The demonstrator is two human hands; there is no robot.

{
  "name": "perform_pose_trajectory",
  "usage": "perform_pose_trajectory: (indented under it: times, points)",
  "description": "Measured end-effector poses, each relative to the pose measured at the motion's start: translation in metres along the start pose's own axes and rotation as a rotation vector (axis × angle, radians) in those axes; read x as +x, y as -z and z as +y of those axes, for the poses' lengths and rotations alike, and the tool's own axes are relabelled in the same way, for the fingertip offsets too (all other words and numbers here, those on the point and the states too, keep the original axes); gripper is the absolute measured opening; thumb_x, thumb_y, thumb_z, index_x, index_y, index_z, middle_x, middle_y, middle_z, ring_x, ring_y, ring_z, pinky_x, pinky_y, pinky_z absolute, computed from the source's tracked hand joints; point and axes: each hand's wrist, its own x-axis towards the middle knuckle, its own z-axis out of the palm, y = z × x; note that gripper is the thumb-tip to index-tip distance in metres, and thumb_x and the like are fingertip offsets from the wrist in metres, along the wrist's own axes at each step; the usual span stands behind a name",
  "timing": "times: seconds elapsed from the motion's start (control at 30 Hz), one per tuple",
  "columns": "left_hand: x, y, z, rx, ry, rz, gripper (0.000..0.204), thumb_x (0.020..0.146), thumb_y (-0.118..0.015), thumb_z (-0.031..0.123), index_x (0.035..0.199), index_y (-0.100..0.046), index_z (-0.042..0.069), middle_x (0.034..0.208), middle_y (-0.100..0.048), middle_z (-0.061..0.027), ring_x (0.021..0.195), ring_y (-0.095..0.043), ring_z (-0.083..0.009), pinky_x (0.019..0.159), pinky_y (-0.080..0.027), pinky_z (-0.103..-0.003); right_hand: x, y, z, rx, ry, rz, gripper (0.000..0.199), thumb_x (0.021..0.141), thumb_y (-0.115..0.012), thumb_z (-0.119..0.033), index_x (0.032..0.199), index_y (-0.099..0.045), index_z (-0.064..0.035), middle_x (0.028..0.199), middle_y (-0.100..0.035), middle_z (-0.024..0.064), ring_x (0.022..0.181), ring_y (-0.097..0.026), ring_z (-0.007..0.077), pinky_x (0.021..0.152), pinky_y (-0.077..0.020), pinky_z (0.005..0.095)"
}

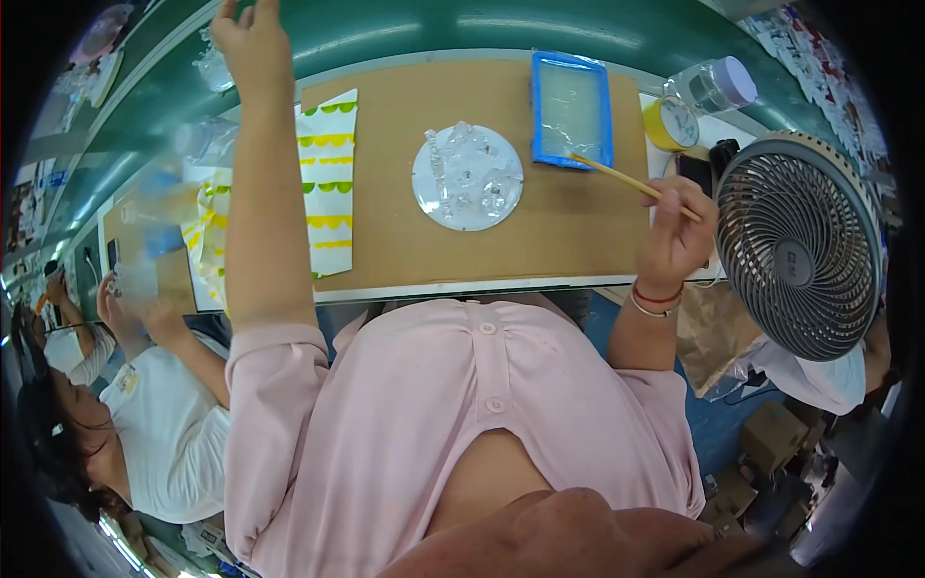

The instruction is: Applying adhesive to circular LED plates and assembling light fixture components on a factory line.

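Right hand (674, 236) gripping one thin stick (631, 181); left hand (252, 43) raised, grip perhaps loose, unclear

The person wears a pale pink short-sleeved blouse (453, 424) of soft, slightly gathered cloth, closed down the front by a row of small round pink buttons (494, 405). Both sleeves end above the elbow in a turned hem, leaving the forearms bare. On the right wrist sit two thin bands — a red cord bracelet (657, 295) and a white bangle (647, 309) just beside it.
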Motion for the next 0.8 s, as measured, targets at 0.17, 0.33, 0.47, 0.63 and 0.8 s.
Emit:
perform_pose_trajectory:
  times: [0.17, 0.33, 0.47, 0.63, 0.8]
  points:
    - [0.067, -0.009, -0.071, 0.712, -0.257, 0.521, 0.07, 0.079, -0.065, 0.035, 0.135, -0.04, 0.001, 0.138, -0.041, -0.0234, 0.127, -0.042, -0.0388, 0.106, -0.031, -0.043, 0.005, -0.018, 0.013, -0.236, -0.012, -0.047, 0.012, 0.093, -0.061, -0.011, 0.092, -0.056, -0.0003, 0.08, -0.063, 0.0079, 0.067, -0.059, 0.0134, 0.063, -0.0472, 0.0241]
    - [0.095, 0.013, -0.113, 0.998, -0.093, 0.53, 0.071, 0.077, -0.066, 0.038, 0.129, -0.041, -0.002, 0.133, -0.039, -0.0296, 0.123, -0.038, -0.0474, 0.102, -0.033, -0.049, 0.015, -0.024, 0.016, -0.325, 0.104, -0.103, 0.012, 0.092, -0.062, -0.011, 0.091, -0.056, -0.0005, 0.076, -0.062, 0.0093, 0.063, -0.059, 0.0164, 0.061, -0.0469, 0.0246]
    - [0.102, 0.015, -0.127, 1.309, -0.049, 0.192, 0.079, 0.075, -0.068, 0.049, 0.136, -0.042, 0.007, 0.134, -0.042, -0.0247, 0.125, -0.041, -0.0397, 0.106, -0.03, -0.048, 0.016, -0.018, 0.019, -0.274, 0.094, -0.068, 0.013, 0.092, -0.062, -0.011, 0.09, -0.055, -0.0007, 0.075, -0.061, 0.0087, 0.064, -0.059, 0.0162, 0.06, -0.0467, 0.0249]
    - [0.126, 0.035, -0.126, 1.432, -0.084, 0.16, 0.051, 0.081, -0.067, 0.038, 0.123, -0.056, 0.011, 0.122, -0.056, -0.0149, 0.115, -0.052, -0.0339, 0.093, -0.043, -0.044, 0.015, -0.015, 0.019, -0.267, 0.098, -0.097, 0.011, 0.091, -0.062, -0.009, 0.092, -0.054, -0.0005, 0.074, -0.061, 0.0083, 0.064, -0.059, 0.0159, 0.06, -0.0461, 0.0251]
    - [0.144, 0.024, -0.067, 1.162, -0.339, -0.031, 0.016, 0.071, -0.067, 0.015, 0.08, -0.07, 0.002, 0.081, -0.066, -0.0225, 0.082, -0.064, -0.0394, 0.077, -0.051, -0.044, 0.013, -0.011, 0.018, -0.253, 0.164, -0.123, 0.01, 0.092, -0.06, -0.007, 0.093, -0.053, -0.0003, 0.075, -0.061, 0.0086, 0.064, -0.058, 0.0157, 0.061, -0.0458, 0.0248]
